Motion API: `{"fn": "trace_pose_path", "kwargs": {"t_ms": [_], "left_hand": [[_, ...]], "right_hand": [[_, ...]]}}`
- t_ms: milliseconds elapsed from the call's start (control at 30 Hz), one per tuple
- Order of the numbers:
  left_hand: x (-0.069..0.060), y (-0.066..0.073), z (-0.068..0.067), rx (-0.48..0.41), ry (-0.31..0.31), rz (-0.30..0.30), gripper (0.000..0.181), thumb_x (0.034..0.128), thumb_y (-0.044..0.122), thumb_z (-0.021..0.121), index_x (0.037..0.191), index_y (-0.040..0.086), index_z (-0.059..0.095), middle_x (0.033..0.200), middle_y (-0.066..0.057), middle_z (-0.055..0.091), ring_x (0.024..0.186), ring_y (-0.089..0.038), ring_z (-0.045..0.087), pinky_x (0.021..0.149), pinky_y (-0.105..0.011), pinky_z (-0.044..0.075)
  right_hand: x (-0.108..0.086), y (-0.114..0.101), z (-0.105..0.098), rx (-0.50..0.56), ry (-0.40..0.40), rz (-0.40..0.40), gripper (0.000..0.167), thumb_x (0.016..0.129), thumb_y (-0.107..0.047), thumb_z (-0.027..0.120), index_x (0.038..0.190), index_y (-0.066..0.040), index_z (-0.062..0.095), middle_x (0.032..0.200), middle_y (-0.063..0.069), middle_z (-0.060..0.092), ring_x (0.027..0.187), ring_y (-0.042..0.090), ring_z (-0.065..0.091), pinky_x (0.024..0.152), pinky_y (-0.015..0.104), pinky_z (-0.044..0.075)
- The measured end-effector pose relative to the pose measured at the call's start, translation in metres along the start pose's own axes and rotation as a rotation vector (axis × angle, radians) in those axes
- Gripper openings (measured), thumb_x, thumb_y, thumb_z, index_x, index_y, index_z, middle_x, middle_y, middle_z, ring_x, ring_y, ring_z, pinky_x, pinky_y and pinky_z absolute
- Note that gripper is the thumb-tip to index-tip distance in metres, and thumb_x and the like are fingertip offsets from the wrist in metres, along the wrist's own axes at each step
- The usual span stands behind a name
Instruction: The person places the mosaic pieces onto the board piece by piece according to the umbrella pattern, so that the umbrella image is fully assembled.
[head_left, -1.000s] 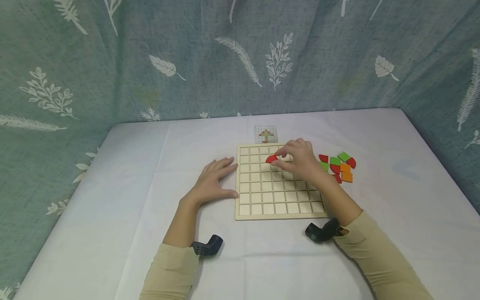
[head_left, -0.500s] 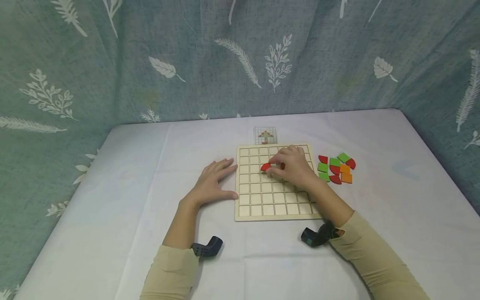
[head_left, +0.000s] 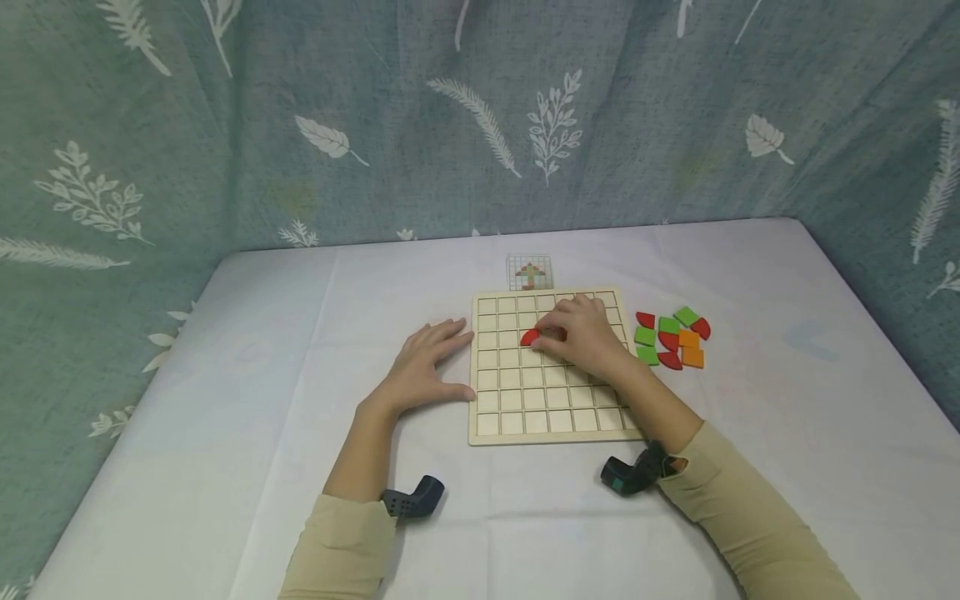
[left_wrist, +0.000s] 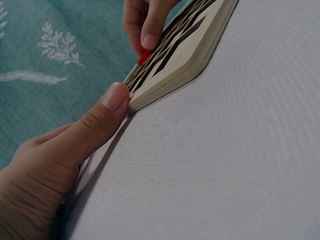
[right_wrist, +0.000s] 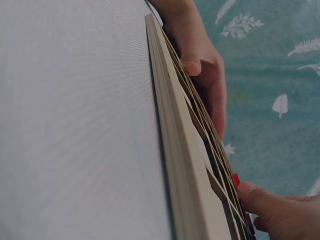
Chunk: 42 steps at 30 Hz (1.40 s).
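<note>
A pale wooden grid board (head_left: 522,400) lies on the white-covered table. My right hand (head_left: 588,337) is over its upper middle and pinches a red quarter-circle tile (head_left: 529,337) between thumb and fingers at one of the cells. In the right wrist view, another bit of red (right_wrist: 250,224) shows low beside that hand, mostly hidden. My left hand (head_left: 426,367) rests at the board's left edge with fingers spread; its thumb (left_wrist: 114,100) touches the rim in the left wrist view.
Right of the board lie several loose tiles: green squares (head_left: 644,336), red quarter-circles (head_left: 670,361) and orange squares (head_left: 693,357). A small card with a printed tile pattern (head_left: 529,272) sits at the board's far edge. A leaf-patterned curtain (head_left: 405,150) hangs behind the table.
My right hand has moved slightly left and towards me with the red tile, lowering to the board; it hardly shifts in the last half second. The left hand stays put.
</note>
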<state>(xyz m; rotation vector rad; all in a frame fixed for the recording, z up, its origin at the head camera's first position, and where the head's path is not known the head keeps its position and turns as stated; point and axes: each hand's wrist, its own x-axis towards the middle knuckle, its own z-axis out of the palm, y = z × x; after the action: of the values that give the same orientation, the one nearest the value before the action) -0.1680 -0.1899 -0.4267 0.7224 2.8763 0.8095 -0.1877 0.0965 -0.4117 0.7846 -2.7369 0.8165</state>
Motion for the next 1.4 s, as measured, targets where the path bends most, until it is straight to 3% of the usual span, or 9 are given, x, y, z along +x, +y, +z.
{"fn": "trace_pose_path", "kwargs": {"t_ms": [600,933,1167,1400], "left_hand": [[-0.001,0.001,-0.002,0.002,0.0,-0.003,0.096,0.0594,0.062,0.078,0.141,0.021,0.047,0.153,0.003,0.031,0.144,-0.02,0.021,0.12,-0.04,0.008],[-0.001,0.001,-0.001,-0.005,0.0,0.008,0.099,0.0587,0.069,0.074,0.141,0.02,0.047,0.153,0.001,0.032,0.143,-0.022,0.021,0.119,-0.044,0.009],[-0.001,0.002,0.0,-0.007,0.004,-0.002,0.097,0.0592,0.063,0.077,0.141,0.021,0.047,0.153,0.001,0.032,0.143,-0.022,0.021,0.119,-0.044,0.009],[-0.001,0.001,-0.001,-0.002,0.0,0.013,0.098,0.0591,0.067,0.075,0.141,0.02,0.047,0.153,0.0,0.032,0.143,-0.023,0.022,0.119,-0.045,0.009]], "right_hand": [[-0.003,-0.002,-0.003,-0.002,-0.006,0.027,0.031,0.079,-0.035,0.076,0.101,-0.013,0.074,0.086,0.002,0.063,0.081,0.021,0.044,0.078,0.043,0.033],[-0.012,0.003,-0.01,-0.009,-0.015,0.053,0.031,0.079,-0.037,0.075,0.1,-0.014,0.074,0.091,0.004,0.064,0.087,0.023,0.047,0.086,0.047,0.034],[-0.019,0.008,-0.017,-0.049,0.016,0.049,0.032,0.078,-0.035,0.076,0.101,-0.012,0.073,0.088,0.004,0.064,0.086,0.025,0.047,0.08,0.046,0.034],[-0.025,0.013,-0.023,-0.016,0.026,0.069,0.032,0.078,-0.032,0.077,0.102,-0.011,0.073,0.094,0.007,0.066,0.09,0.026,0.049,0.079,0.046,0.032]]}}
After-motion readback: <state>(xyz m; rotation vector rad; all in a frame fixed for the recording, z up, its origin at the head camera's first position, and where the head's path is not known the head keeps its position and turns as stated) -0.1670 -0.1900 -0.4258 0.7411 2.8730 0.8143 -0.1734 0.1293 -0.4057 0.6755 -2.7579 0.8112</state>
